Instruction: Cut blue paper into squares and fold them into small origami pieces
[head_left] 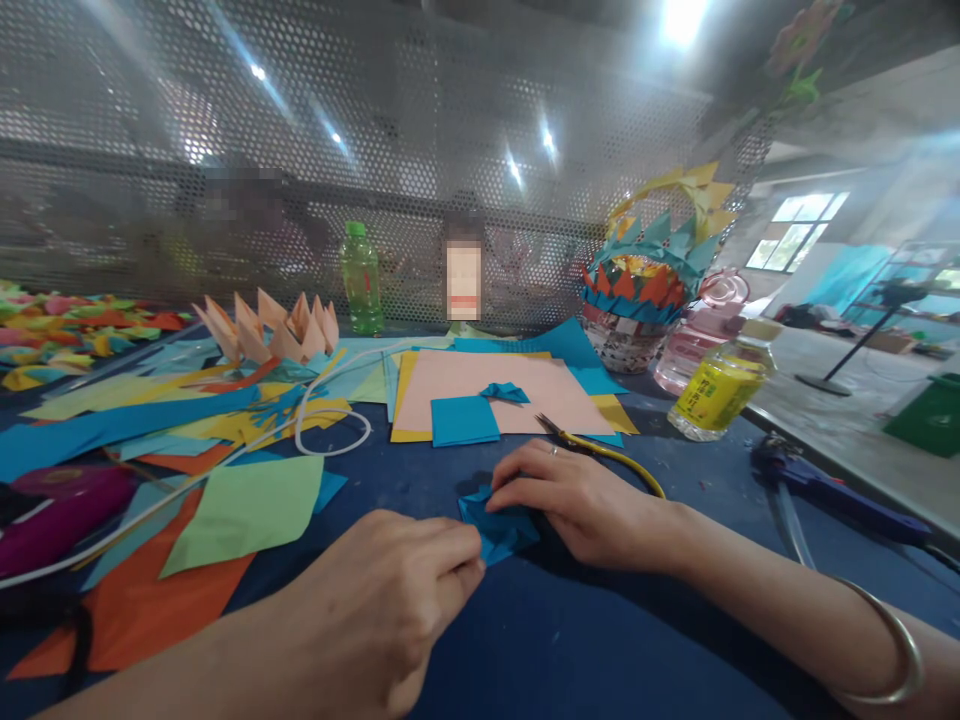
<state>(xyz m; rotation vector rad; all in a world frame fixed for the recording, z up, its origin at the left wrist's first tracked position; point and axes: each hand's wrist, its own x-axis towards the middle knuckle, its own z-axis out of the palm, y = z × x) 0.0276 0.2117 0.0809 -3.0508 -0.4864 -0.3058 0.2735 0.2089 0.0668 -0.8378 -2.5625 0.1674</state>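
Note:
A small piece of folded blue paper (508,538) lies on the dark blue table between my hands. My left hand (405,585) pinches its left edge with curled fingers. From the upper right, my right hand (581,495) presses thumb and fingers together onto its top; part of the paper is hidden beneath them. Beyond my hands, a stack of flat blue squares (465,421) rests on a pink sheet (435,372), with a small folded blue piece (504,392) beside it. Scissors (585,442) with yellow handles lie just past my right hand.
Coloured paper scraps, such as a green sheet (247,510), and a white cable (330,412) spread at left. A green bottle (361,280) and a pink folded-paper crown (274,330) stand behind. At right are a yellow-labelled bottle (720,390), a paper-decorated basket (626,335) and a glue gun (840,490).

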